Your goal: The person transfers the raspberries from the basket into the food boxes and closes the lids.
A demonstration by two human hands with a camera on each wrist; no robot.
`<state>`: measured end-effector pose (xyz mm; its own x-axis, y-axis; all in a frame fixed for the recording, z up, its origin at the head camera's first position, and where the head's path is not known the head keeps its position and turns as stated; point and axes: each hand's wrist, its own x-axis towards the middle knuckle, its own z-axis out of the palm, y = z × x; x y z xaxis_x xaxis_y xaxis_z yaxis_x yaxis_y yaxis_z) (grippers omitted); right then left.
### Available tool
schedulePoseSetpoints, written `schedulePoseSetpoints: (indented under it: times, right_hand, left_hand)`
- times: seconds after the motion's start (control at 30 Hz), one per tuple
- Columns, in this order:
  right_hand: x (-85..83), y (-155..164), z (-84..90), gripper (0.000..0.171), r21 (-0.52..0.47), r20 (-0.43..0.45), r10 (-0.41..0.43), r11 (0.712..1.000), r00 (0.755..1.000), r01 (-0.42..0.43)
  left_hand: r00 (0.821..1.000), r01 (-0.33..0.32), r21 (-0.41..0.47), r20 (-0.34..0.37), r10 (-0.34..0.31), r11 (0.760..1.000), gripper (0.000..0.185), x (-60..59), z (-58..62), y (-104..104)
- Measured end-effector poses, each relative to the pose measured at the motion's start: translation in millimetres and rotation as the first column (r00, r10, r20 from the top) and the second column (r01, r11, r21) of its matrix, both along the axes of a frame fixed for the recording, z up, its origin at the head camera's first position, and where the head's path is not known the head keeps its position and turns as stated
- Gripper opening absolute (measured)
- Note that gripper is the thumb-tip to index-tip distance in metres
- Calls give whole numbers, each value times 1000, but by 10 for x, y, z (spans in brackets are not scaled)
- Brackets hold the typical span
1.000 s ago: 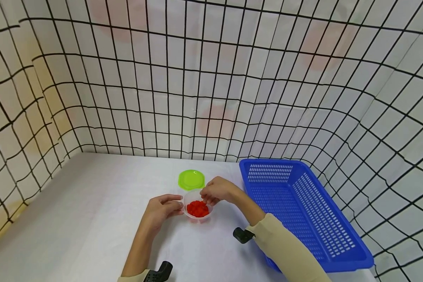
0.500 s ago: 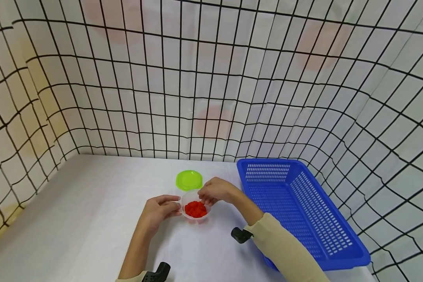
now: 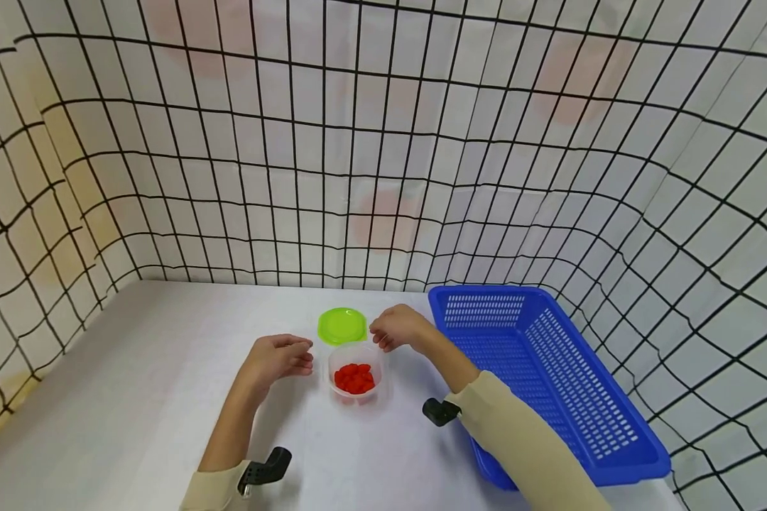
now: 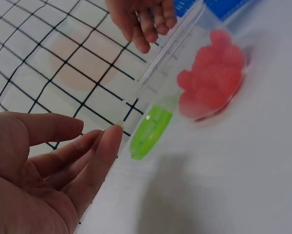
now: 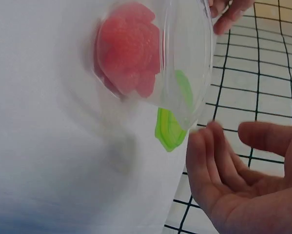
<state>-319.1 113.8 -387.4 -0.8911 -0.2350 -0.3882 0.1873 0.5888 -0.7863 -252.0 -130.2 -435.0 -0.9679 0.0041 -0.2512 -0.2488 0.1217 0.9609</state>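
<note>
Cup (image 3: 355, 372): a clear plastic cup standing upright on the white worktop (image 3: 153, 397), open at the top; it serves as the landmark for every place below.
Red pieces (image 3: 354, 378): a small heap in the bottom of the cup (blurred pink-red in both wrist views, so their exact shape cannot be told).
Left hand (image 3: 276, 357): just left of the cup, not touching it; the fingers (image 4: 94, 156) are loosely curved and spread, holding nothing, with the tips turned toward the cup's rim.
Right hand (image 3: 399, 328): just behind and to the right of the cup, apart from the rim; the fingers (image 5: 209, 156) are relaxed and slightly bent, holding nothing, the thumb held apart from them.
Green lid (image 3: 341, 326): lying flat on the worktop just behind the cup, between the two hands and slightly to the left; neither hand touches it.
Blue basket (image 3: 620, 454): a slotted plastic basket to the right of the cup, near the right forearm, its long side running away from the cup.
Grid curtain (image 3: 383, 142): white cloth with black lines, standing well behind the cup and wrapping round both sides of the worktop.
</note>
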Motion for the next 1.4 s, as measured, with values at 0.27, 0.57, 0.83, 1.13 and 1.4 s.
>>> schedulePoseSetpoints:
  times: [0.27, 0.57, 0.83, 1.13, 1.4]
  right_hand:
    - [-225, -2, -51, 42, 4, 37, -142, 990, 989, 142]
    - [-344, -34, -218, 49, -140, 173, -273, 944, 946, 298]
    - [-384, -102, -305, 47, -204, 227, -284, 922, 932, 330]
    - [-400, -166, -356, 43, -228, 255, -268, 917, 929, 327]
    - [-449, -138, -388, 50, -270, 306, -241, 906, 921, 327]
  left_hand:
    - [1000, -21, -110, -5, 20, 994, 34, -461, 164, -86]
    - [995, -15, -258, 89, 40, 966, 41, -811, 114, -20]
    - [989, 13, -186, 148, 14, 982, 40, -875, 53, 114]
    - [987, -11, -119, 159, 30, 993, 38, -899, -45, 190]
    - [970, -87, -12, 228, 87, 996, 42, -917, -47, 204]
